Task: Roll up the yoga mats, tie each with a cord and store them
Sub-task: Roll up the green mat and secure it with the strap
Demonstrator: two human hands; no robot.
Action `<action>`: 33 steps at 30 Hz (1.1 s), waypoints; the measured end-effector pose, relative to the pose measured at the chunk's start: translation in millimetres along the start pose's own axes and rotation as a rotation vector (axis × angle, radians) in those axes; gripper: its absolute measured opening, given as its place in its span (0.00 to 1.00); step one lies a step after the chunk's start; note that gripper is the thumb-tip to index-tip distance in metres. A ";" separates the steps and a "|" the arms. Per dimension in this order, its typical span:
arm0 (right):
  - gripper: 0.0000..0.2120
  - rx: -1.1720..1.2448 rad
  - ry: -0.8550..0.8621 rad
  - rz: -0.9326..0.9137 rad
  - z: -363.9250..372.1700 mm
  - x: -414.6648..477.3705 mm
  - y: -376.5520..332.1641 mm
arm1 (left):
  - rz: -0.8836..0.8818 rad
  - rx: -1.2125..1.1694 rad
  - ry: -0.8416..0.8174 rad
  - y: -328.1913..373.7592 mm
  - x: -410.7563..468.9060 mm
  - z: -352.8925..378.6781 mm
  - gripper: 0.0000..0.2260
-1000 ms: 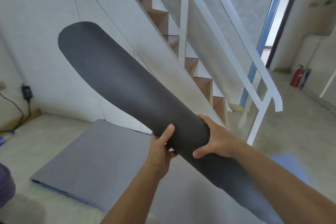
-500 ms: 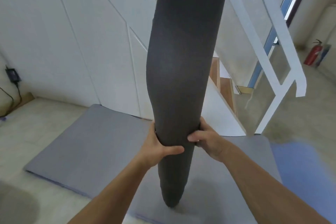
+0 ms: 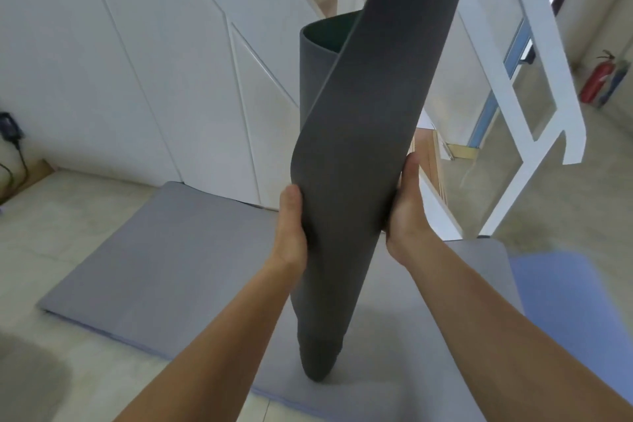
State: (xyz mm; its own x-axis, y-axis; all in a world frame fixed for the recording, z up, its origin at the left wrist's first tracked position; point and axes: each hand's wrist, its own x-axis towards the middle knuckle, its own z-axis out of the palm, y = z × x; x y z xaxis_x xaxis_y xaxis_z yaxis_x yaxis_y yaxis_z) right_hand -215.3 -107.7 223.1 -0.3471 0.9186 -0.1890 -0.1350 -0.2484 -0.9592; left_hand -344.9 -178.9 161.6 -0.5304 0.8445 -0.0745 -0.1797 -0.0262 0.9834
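Dark grey mat [image 3: 359, 147], rolled into a tube, stands on its lower end right in front of the person and leans up toward one o'clock. Its foot presses on a pale grey mat [image 3: 154, 250] that lies flat on the floor.

Left hand [image 3: 291, 226] clasps the roll's left flank about halfway up, thumb on the front, the other fingers round the back and out of sight. Right hand [image 3: 406, 205] clamps the opposite flank, thumb pointing up along the edge, its fingers hidden behind too. Both hands have the roll squeezed between them.

Up top the roll is loose. The outer wrap slants away toward one o'clock, and an inner tube [image 3: 318, 55] pokes out at eleven o'clock, its open mouth showing dark green inside.

Out at four o'clock a blue mat [image 3: 565, 301] lies flat just beside the pale grey one; whether they touch, I cannot tell.

Farther back, a white panelled wall [image 3: 137, 44] runs from nine to eleven o'clock, with a black cable [image 3: 13, 147] hanging at its far left. At two o'clock a white stair railing [image 3: 561, 103] slopes down. Beyond it a red fire extinguisher [image 3: 597, 79] stands on the floor by the far wall.
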 end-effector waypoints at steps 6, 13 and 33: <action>0.34 -0.070 -0.045 0.099 2.4 -7.6 60.7 | -0.224 0.009 0.142 -62.4 -5.8 -13.1 0.35; 0.34 -0.086 -0.164 0.183 -0.8 -12.9 73.2 | -0.330 -0.071 0.205 -93.4 -9.5 -31.0 0.23; 0.37 -0.177 -0.149 0.092 -4.9 0.6 44.7 | -0.336 0.178 0.427 -126.9 19.0 -49.4 0.13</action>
State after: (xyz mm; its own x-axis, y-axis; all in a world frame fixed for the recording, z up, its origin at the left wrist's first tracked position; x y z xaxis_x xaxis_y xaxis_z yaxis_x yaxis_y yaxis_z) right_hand -217.0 -116.8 179.1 -0.4851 0.8358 -0.2570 0.0639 -0.2593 -0.9637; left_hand -373.2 -185.9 27.3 -0.7626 0.4991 -0.4116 -0.2736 0.3276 0.9043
